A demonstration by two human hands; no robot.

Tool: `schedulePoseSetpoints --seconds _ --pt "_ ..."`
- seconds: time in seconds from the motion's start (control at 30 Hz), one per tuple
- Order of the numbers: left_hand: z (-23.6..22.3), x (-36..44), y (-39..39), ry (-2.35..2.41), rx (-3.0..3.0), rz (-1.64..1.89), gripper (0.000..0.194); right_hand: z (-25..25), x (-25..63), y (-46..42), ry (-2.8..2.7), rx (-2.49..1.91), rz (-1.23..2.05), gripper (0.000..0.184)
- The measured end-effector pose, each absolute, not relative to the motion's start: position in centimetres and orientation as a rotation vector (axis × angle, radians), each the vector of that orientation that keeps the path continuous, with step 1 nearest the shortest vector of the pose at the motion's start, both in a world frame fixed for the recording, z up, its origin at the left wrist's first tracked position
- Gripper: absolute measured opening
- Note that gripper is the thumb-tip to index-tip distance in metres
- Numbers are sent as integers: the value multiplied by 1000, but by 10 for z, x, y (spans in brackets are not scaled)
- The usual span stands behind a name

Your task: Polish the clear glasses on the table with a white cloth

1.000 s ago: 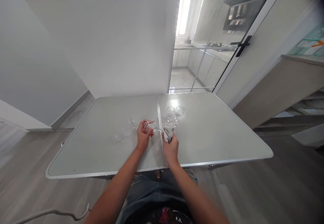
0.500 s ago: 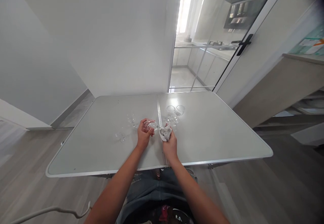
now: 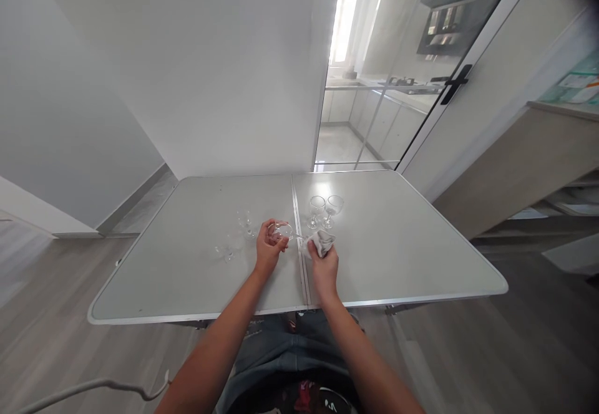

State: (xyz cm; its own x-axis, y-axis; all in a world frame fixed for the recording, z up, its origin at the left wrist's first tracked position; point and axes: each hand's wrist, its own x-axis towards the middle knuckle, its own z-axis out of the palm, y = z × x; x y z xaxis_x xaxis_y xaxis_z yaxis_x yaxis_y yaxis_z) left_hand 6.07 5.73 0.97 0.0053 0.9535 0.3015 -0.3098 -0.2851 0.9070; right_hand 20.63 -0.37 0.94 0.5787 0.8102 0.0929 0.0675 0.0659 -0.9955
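My left hand [image 3: 269, 244] is closed around the bowl of a stemmed glass [image 3: 282, 232], which lies on its side in the air with its stem pointing right. A crumpled white cloth [image 3: 322, 242] is bunched in my right hand [image 3: 324, 268], close to the foot end of that glass. Whether the cloth touches the foot I cannot tell. Beyond my right hand, two stemmed glasses [image 3: 334, 207] stand upright side by side. Left of my left hand, clear glasses [image 3: 245, 219] rest on the table, their outlines faint; another glass [image 3: 226, 252] is nearer to me.
The pale folding table [image 3: 402, 258] has a metal rim and a centre seam [image 3: 296, 205]. A white wall rises behind it. At the back right is a glazed door [image 3: 374, 102] with a black handle [image 3: 455, 83]. Shelves [image 3: 538, 158] stand to the right.
My right hand has moved a little to the right with the cloth, away from the stem, and the cloth has changed shape. My left hand still holds the glass in nearly the same place.
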Motion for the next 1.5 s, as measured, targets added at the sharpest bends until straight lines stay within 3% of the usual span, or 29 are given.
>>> schedulePoseSetpoints --seconds 0.1,0.33,0.63,0.87,1.17,1.4,1.5 --pt "11 61 57 785 1197 1520 60 11 203 -4 -719 -1383 637 47" --pt "11 62 56 795 1224 1503 60 2 193 -4 -807 -1374 715 41" --pt "11 62 55 719 1262 1399 61 9 202 -11 -849 -1462 436 31" --pt "12 61 58 646 1261 1335 62 -8 202 -3 -862 -1341 684 36" --pt "8 63 57 663 1227 1311 62 -4 206 -7 -786 -1369 480 43" --pt "8 60 60 681 1194 1402 64 -3 204 -1 -944 -1309 689 39" --pt "5 58 63 708 1136 1487 60 -4 203 -6 -985 -1335 629 37"
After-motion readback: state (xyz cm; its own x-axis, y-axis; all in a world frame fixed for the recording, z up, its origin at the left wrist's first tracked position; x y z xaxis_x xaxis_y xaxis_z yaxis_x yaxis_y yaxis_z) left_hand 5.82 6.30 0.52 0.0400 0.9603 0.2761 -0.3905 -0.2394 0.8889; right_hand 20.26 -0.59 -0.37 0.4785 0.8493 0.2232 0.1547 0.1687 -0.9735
